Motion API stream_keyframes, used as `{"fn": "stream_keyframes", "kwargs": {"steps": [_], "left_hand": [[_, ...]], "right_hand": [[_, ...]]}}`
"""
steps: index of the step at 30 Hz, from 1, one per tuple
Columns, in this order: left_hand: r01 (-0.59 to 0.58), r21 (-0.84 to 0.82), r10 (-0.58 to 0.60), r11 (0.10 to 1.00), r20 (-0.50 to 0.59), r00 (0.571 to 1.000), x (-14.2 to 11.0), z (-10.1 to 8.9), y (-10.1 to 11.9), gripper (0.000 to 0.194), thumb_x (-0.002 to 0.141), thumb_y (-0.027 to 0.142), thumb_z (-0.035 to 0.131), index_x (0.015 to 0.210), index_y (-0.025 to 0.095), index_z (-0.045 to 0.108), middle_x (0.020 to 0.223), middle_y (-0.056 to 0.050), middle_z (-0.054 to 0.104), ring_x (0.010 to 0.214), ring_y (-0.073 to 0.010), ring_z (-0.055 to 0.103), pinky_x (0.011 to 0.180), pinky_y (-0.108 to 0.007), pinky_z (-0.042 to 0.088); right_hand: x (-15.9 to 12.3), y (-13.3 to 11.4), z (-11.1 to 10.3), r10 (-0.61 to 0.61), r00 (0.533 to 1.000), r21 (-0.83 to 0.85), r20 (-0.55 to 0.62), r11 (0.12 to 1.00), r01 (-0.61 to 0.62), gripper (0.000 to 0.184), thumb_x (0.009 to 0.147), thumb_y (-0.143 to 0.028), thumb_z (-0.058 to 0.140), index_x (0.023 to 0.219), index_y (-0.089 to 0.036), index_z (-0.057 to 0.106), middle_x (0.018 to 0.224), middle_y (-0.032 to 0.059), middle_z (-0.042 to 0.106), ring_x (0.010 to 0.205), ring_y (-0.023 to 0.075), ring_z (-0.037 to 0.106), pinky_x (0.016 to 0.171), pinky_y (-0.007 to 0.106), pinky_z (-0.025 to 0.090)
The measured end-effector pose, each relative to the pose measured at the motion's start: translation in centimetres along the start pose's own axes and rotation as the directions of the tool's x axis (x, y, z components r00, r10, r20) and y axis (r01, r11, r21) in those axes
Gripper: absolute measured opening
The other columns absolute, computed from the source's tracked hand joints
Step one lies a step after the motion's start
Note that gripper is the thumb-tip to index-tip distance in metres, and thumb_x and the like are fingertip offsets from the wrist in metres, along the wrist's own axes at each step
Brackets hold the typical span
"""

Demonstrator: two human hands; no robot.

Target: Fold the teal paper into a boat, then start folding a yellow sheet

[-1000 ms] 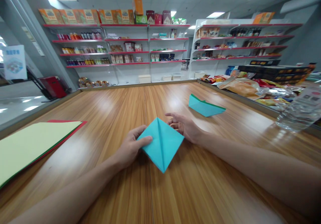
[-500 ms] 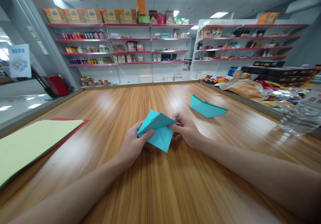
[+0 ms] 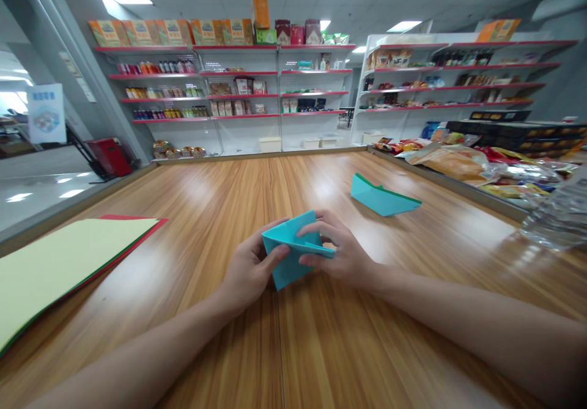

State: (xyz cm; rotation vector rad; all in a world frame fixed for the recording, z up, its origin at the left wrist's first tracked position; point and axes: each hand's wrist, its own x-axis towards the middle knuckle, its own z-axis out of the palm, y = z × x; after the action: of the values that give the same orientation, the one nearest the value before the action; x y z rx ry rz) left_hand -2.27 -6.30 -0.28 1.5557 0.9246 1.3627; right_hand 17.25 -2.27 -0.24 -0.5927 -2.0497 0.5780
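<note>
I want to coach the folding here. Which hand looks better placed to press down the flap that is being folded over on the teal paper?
Probably the right hand: its fingers lie on top of the folded flap of the teal paper. The left hand grips the paper's left edge, steadying it.

Left hand (image 3: 250, 271): fingers curled, thumb pressed on the paper (image 3: 293, 247), grip closed on its left corner.
Right hand (image 3: 342, 251): fingers spread over the paper's top, pinching its right edge.
Forearms: bare, converging toward the paper.
</note>
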Motion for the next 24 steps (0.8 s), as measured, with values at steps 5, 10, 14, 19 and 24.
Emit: {"fn": "stream_keyframes", "kwargs": {"steps": [5, 10, 14, 19, 24], "left_hand": [[-0.033, 0.073, 0.039, 0.997, -0.091, 0.995, -0.6, 0.1, 0.4, 0.033, 0.08, 0.032, 0.067, 0.112, 0.022, 0.067, 0.102, -0.003, 0.071, 0.089, -0.0187, 0.064, 0.078, -0.024, 0.05], [-0.039, 0.113, 0.053, 0.993, -0.124, 0.991, -0.9, 0.3, 0.7, 0.023, 0.081, 0.033, 0.066, 0.101, 0.023, 0.073, 0.089, -0.002, 0.073, 0.077, -0.0176, 0.065, 0.069, -0.024, 0.051], [-0.066, 0.112, 0.082, 0.991, -0.139, 0.987, -1.0, 0.6, 0.8, 0.025, 0.088, 0.034, 0.056, 0.101, 0.022, 0.074, 0.097, -0.004, 0.074, 0.091, -0.0203, 0.066, 0.081, -0.026, 0.052], [-0.044, 0.177, 0.064, 0.983, -0.11, 0.992, -0.9, 0.2, 0.4, 0.032, 0.085, 0.035, 0.061, 0.113, 0.022, 0.068, 0.101, -0.004, 0.073, 0.09, -0.0218, 0.067, 0.079, -0.028, 0.053], [-0.046, 0.272, 0.069, 0.961, -0.076, 0.995, -1.0, -0.1, 0.4, 0.036, 0.082, 0.035, 0.064, 0.115, 0.02, 0.067, 0.085, -0.002, 0.075, 0.071, -0.0194, 0.066, 0.064, -0.026, 0.053]], "right_hand": [[-0.1, -0.6, 0.4, -0.06, 0.998, 0.059, -0.011, 0.996, 0.061, 0.014, 0.087, -0.028, 0.06, 0.082, -0.02, 0.069, 0.099, 0.0067, 0.051, 0.092, 0.0185, 0.054, 0.078, 0.036, 0.048], [-0.3, -1.1, 0.5, 0.069, 0.998, 0.212, 0.0, 0.975, -0.067, 0.019, 0.086, -0.032, 0.061, 0.076, -0.018, 0.067, 0.093, 0.0057, 0.051, 0.084, 0.0166, 0.055, 0.07, 0.031, 0.049], [-0.6, -1.3, 0.6, 0.188, 0.982, 0.304, 0.0, 0.936, -0.179, 0.024, 0.084, -0.036, 0.063, 0.07, -0.017, 0.066, 0.083, 0.0047, 0.053, 0.076, 0.0156, 0.055, 0.066, 0.029, 0.048], [-0.7, -1.0, 0.8, 0.309, 0.951, 0.47, 0.032, 0.835, -0.287, 0.023, 0.081, -0.037, 0.067, 0.08, -0.015, 0.07, 0.084, 0.0054, 0.06, 0.075, 0.0157, 0.058, 0.065, 0.028, 0.049], [-0.6, -0.7, 0.8, 0.445, 0.877, 0.663, 0.18, 0.604, -0.443, 0.027, 0.073, -0.037, 0.075, 0.082, -0.013, 0.07, 0.078, 0.0052, 0.067, 0.068, 0.0149, 0.061, 0.064, 0.028, 0.051]]}}
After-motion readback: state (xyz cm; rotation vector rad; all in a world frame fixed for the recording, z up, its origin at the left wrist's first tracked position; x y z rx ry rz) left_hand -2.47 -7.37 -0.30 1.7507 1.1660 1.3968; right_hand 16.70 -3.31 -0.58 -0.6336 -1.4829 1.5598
